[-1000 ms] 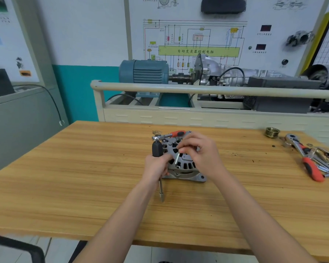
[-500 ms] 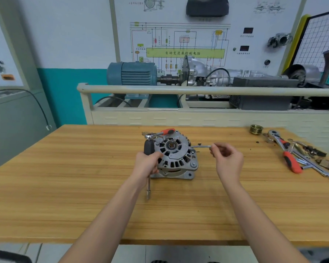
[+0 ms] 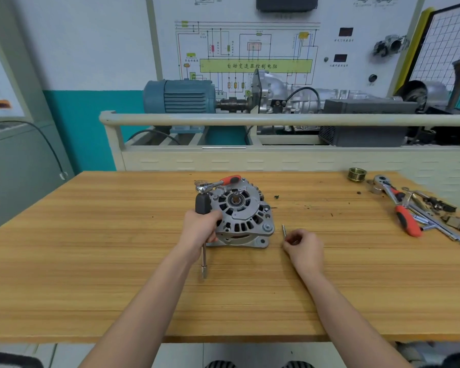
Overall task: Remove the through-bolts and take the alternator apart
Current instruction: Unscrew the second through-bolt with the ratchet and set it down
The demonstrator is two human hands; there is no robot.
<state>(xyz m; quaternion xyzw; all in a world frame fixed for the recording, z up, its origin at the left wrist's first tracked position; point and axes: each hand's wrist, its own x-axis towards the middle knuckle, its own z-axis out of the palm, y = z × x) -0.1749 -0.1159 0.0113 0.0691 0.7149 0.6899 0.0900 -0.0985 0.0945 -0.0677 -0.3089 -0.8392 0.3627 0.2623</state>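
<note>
- The right hand [image 3: 304, 248] pinches a slim through-bolt [image 3: 284, 230] low over the wooden table [image 3: 117, 235], just right of the alternator [image 3: 241, 216].
- The left hand [image 3: 201, 231] grips a black-handled driver [image 3: 203, 224], shaft pointing toward the person, against the alternator's left side.
- A red-handled ratchet [image 3: 218, 183] lies just behind the alternator.
- More tools [image 3: 420, 211] lie far right.

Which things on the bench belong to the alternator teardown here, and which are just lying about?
In the job:
alternator, steadied by the left hand
black-handled driver in that hand
through-bolt held by the right hand
small ratchet behind the alternator

Lying about:
brass ring
red-handled ratchet
loose tools and parts at the table's right edge
</note>
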